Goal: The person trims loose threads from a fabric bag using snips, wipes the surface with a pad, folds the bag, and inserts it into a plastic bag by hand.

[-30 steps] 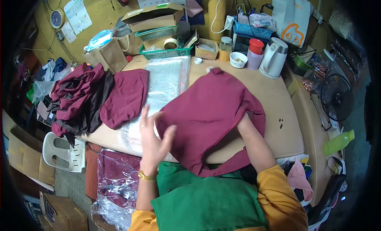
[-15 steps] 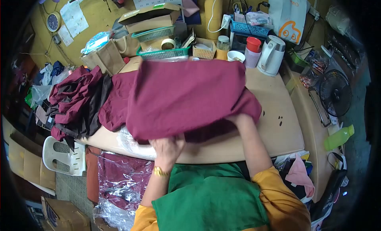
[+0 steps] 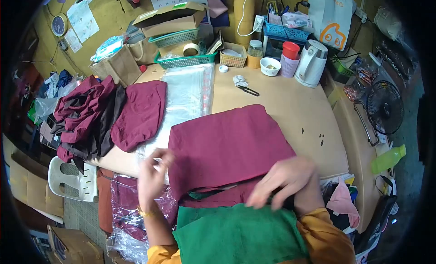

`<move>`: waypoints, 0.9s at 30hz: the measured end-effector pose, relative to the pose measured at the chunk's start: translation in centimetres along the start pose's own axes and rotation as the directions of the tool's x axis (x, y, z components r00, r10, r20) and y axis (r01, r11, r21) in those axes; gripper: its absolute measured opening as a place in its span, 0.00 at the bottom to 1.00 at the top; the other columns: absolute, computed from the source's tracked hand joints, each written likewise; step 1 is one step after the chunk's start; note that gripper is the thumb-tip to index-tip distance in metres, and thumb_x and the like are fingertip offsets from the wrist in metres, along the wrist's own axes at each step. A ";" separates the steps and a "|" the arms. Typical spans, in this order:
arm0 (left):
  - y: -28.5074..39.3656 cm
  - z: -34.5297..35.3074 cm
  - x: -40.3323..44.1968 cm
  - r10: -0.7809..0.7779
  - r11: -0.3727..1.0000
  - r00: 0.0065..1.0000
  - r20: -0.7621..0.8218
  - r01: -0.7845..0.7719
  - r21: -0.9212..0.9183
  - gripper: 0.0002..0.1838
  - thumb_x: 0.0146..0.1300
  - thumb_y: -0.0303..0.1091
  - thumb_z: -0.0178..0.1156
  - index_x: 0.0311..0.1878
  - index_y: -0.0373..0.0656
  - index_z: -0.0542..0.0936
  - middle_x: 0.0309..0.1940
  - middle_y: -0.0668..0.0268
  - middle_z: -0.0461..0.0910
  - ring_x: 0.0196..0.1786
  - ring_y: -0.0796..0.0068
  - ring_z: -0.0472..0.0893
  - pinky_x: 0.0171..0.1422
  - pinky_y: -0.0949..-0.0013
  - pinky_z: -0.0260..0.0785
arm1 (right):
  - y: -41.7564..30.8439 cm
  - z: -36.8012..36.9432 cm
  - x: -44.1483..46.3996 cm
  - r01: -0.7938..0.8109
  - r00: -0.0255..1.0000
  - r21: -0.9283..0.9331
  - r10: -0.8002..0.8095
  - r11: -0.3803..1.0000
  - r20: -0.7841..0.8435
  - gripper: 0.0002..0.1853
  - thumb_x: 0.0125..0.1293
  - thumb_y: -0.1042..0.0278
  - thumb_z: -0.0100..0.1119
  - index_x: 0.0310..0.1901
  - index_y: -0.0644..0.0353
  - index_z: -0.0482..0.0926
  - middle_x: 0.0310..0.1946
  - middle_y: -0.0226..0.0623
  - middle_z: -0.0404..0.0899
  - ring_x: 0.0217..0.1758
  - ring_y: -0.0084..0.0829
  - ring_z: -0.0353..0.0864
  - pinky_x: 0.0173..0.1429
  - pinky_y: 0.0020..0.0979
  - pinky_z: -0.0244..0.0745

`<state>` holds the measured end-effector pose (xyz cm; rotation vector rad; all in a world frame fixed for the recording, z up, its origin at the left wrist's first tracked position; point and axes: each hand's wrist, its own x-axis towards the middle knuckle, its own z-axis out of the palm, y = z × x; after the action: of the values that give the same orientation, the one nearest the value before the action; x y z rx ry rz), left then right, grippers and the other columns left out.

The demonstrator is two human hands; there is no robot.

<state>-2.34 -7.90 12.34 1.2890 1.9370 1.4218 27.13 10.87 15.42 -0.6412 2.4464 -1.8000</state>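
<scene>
A folded maroon garment point(image 3: 229, 146) lies flat on the table in front of me, its near edge hanging toward the green apron point(image 3: 240, 232). My left hand point(image 3: 153, 175) is beside the garment's left edge, fingers loosely bent and apart, slightly blurred, with nothing visible in them. Over the garment's near right corner is my right hand point(image 3: 286, 180), fingers spread and pointing down; whether they touch the cloth I cannot tell. Further left lies another folded maroon piece point(image 3: 140, 113), next to a heap of maroon and dark garments point(image 3: 88, 114).
Clear plastic bags point(image 3: 190, 91) lie stacked behind the garment. Black thread snips point(image 3: 247, 89) rest near the back. A white kettle point(image 3: 311, 64), a bowl point(image 3: 270, 67) and baskets point(image 3: 186, 59) line the rear. Plastic-wrapped maroon garments point(image 3: 136, 205) sit below the table edge at left.
The maroon garment has come down from my raised hands onto the table, nearer to me, uncovering the bags and snips. Both hands have let go; the left moved left, the right toward me.
</scene>
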 end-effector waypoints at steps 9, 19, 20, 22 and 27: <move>-9.6 2.1 9.0 0.034 0.982 0.999 0.000 -0.034 -0.185 0.21 0.67 0.35 0.64 0.58 0.32 0.77 0.50 0.60 0.82 0.51 0.75 0.79 0.59 0.72 0.70 | 11.2 -9.4 -6.1 -0.393 0.315 0.071 0.207 0.917 -0.926 0.09 0.64 0.70 0.65 0.42 0.66 0.79 0.35 0.33 0.82 0.38 0.20 0.80 0.41 0.24 0.75; -4.8 1.4 11.9 0.527 0.836 0.734 -0.429 -0.355 0.419 0.09 0.68 0.31 0.62 0.45 0.35 0.76 0.34 0.67 0.76 0.38 0.80 0.74 0.45 0.76 0.66 | 6.6 -12.0 -0.9 -0.815 0.200 -0.499 -0.664 0.296 -0.721 0.06 0.67 0.72 0.61 0.39 0.63 0.75 0.28 0.26 0.76 0.33 0.19 0.75 0.42 0.25 0.72; -2.9 0.7 11.8 0.707 0.625 0.593 -0.384 -0.272 0.731 0.10 0.68 0.29 0.62 0.47 0.35 0.75 0.35 0.65 0.76 0.40 0.78 0.74 0.46 0.75 0.67 | 5.1 -11.7 -0.5 -0.814 0.201 -0.499 -0.661 0.298 -0.723 0.06 0.67 0.72 0.61 0.39 0.63 0.75 0.28 0.26 0.76 0.33 0.19 0.75 0.42 0.25 0.72; 1.1 0.3 8.7 0.291 0.957 0.924 -0.247 -0.283 0.070 0.09 0.68 0.29 0.60 0.48 0.36 0.76 0.36 0.63 0.78 0.39 0.75 0.77 0.44 0.70 0.70 | 2.9 -10.7 0.2 -0.714 0.179 -0.547 -0.642 0.436 -0.746 0.08 0.64 0.72 0.64 0.41 0.64 0.75 0.28 0.31 0.77 0.32 0.25 0.77 0.43 0.29 0.73; 1.9 5.0 0.8 0.267 0.937 0.509 0.818 -0.335 -0.097 0.12 0.67 0.33 0.59 0.49 0.37 0.82 0.45 0.52 0.83 0.49 0.54 0.82 0.56 0.58 0.74 | 3.2 0.6 1.7 -0.581 0.705 -0.279 0.301 0.764 -0.643 0.02 0.63 0.75 0.60 0.36 0.64 0.80 0.31 0.40 0.82 0.37 0.38 0.84 0.42 0.36 0.76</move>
<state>1.88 -4.53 12.22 1.9419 1.1309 0.6038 24.78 10.57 12.61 0.6027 3.0592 -1.3149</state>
